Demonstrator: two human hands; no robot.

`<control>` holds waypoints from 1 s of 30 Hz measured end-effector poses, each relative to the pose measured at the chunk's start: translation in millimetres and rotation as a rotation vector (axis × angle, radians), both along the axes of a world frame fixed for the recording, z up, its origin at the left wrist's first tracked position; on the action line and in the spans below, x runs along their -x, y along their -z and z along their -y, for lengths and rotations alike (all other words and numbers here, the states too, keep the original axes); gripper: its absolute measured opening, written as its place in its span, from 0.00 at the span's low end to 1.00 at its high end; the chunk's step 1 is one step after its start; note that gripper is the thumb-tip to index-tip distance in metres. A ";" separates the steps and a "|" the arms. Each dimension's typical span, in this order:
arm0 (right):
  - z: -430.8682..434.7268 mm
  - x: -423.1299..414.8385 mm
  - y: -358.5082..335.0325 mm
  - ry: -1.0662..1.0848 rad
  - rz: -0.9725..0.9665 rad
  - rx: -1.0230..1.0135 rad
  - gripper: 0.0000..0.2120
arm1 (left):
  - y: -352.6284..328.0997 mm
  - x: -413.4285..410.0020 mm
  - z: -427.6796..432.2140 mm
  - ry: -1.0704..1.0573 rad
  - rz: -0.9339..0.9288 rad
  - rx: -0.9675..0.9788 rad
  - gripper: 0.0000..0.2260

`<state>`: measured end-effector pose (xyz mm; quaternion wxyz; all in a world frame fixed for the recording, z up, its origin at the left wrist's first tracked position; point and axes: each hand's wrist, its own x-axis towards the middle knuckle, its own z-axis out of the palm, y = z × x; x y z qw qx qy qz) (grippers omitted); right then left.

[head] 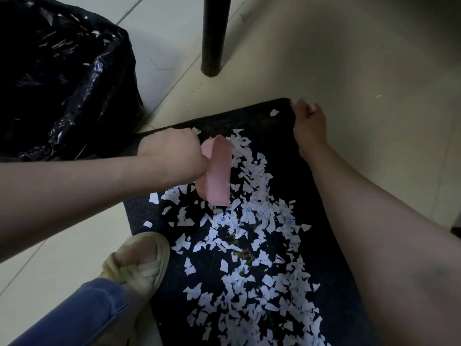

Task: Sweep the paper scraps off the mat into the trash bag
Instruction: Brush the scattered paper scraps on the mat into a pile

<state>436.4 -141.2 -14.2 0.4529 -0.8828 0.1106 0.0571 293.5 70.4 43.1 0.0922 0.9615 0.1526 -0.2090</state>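
A pale cream tiled floor (pixel 349 71) is filling the upper and left parts of the frame; thin grout lines (pixel 175 81) are running diagonally across it from the upper centre toward the lower left; a dark furniture leg (pixel 212 33) is standing upright at the top centre, its foot resting on the tiles; tiny dark specks (pixel 197 87) are lying just below it; dim, soft light is falling; shadow is darkening the upper right corner.

White scraps (pixel 249 245), black mat (pixel 331 245), pink brush (pixel 217 171)
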 end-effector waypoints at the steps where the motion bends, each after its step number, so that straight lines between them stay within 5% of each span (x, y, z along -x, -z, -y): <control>1: 0.8 0.5 2.5 -0.068 -0.071 -0.021 0.14 | 0.4 0.6 -0.6 -0.004 -0.006 0.005 0.09; 4: -1.6 4.3 -6.3 -0.161 -0.063 0.022 0.13 | -1.1 -1.2 -2.7 -0.024 -0.016 0.026 0.08; 10: -2.0 -2.7 -29.2 0.129 0.183 0.170 0.19 | -5.0 -5.1 -2.7 -0.030 0.002 0.047 0.08; 17: -8.4 5.0 -1.8 -0.108 -0.165 -0.145 0.12 | -3.8 4.6 -7.3 -0.043 -0.026 0.060 0.09; 30: 15.6 64.5 -62.8 -0.061 -0.098 0.154 0.16 | -43.5 7.4 31.6 -0.043 0.036 0.184 0.07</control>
